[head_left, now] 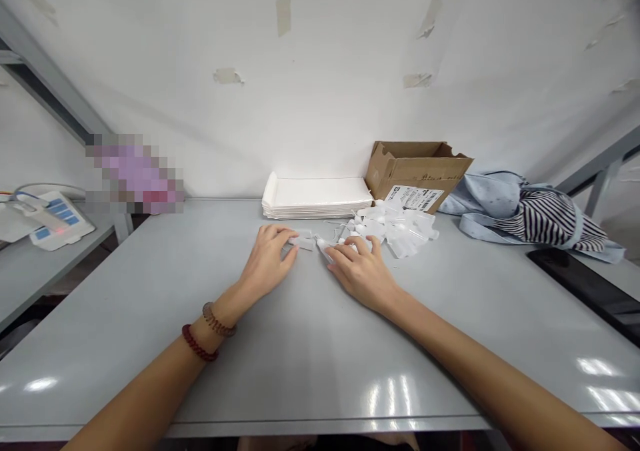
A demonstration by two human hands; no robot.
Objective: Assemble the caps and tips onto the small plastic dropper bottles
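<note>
My left hand (267, 261) rests over the table with its thumb and fingers closed on a small translucent plastic piece (303, 243). To its right, my right hand (364, 272) has its index finger and thumb at a second translucent plastic piece (323, 245), with a narrow end pointing left. The other right fingers are bent and slightly apart. The two pieces lie close together between my hands. Just beyond my right hand spreads a loose pile of similar translucent white pieces (400, 227), some with thin strings. Their exact kind is too small to make out.
Behind my hands lies a stack of white padded envelopes (317, 194). An open cardboard box (420, 174) stands beside it, against the wall. On the right are a blue and striped cloth bundle (540, 214) and a black phone (585, 287). A device (63, 221) sits far left.
</note>
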